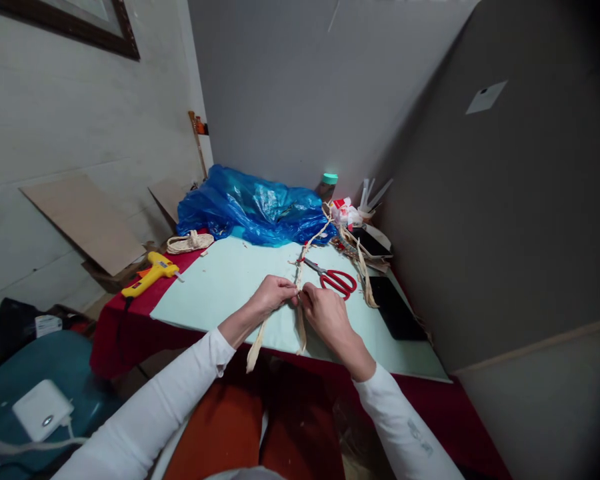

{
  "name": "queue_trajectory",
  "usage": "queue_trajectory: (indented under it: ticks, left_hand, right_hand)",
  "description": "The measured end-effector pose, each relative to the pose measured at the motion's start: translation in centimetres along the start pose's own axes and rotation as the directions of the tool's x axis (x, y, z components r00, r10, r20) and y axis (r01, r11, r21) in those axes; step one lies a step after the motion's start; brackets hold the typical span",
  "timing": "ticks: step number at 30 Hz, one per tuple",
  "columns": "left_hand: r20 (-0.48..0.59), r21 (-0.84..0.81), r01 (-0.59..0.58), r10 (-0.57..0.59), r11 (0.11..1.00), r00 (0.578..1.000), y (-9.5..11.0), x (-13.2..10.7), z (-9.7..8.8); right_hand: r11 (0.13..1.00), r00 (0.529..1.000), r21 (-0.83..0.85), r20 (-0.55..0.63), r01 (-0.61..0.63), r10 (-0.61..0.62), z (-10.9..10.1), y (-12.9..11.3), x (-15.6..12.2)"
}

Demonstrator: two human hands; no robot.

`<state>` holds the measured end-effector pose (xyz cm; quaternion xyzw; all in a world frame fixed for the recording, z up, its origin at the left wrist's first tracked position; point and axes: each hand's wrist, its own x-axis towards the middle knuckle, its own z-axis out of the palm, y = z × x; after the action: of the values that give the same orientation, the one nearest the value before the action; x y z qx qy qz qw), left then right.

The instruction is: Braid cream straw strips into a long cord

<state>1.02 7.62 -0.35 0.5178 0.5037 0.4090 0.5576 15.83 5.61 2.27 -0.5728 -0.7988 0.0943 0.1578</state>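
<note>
My left hand (274, 293) and my right hand (325, 312) meet over a pale green mat (220, 280), both pinched on dry straw-coloured strips (299, 280). The strips form a braid that runs away across the mat toward the blue bag. Loose ends (255, 350) hang down over the mat's near edge below my hands. Red-handled scissors (336, 279) lie just beyond my right hand.
A yellow glue gun (150, 273) lies on the red tablecloth (120, 327) at left, a woven straw piece (190, 243) beyond it. A blue plastic bag (255, 207) sits at the back. A black slab (393, 307) and more strips (365, 267) lie at right, by a grey wall.
</note>
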Motion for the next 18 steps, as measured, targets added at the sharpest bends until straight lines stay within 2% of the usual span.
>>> queue_trajectory:
  ticks: [2, 4, 9, 12, 15, 18]
  left_hand:
    - [-0.051, -0.032, 0.0, -0.001, 0.999, 0.999, -0.3, 0.0, 0.3]
    - [-0.068, -0.072, 0.007, -0.012, 0.997, 0.998, -0.3, -0.1, 0.4]
    - [-0.017, -0.224, 0.018, -0.023, 0.974, 1.0, 0.3, -0.8, -0.2]
    - [-0.01, -0.275, 0.024, -0.028, 0.961, 1.0, 0.6, -1.1, -0.6]
    - [0.009, -0.302, 0.048, -0.047, 0.952, 0.999, 0.5, -1.0, -0.7]
    - [0.018, -0.295, 0.059, -0.056, 0.954, 0.998, -0.1, -0.6, -0.5]
  right_hand:
    - [0.989, 0.999, -0.137, 0.001, -0.047, 0.048, -0.4, -0.9, -0.2]
    - [0.979, 0.998, -0.191, -0.007, -0.068, 0.067, -0.3, -1.7, -0.4]
    - [0.959, 0.997, -0.276, -0.053, -0.06, 0.047, 2.0, -3.9, -1.3]
    - [0.951, 0.999, -0.31, -0.042, -0.02, 0.007, 2.8, -4.5, -2.0]
    - [0.973, 0.995, -0.206, -0.005, 0.099, -0.102, 1.9, -3.9, -2.6]
    - [0.989, 0.984, -0.008, -0.096, 0.15, -0.15, -0.1, -2.6, -2.6]
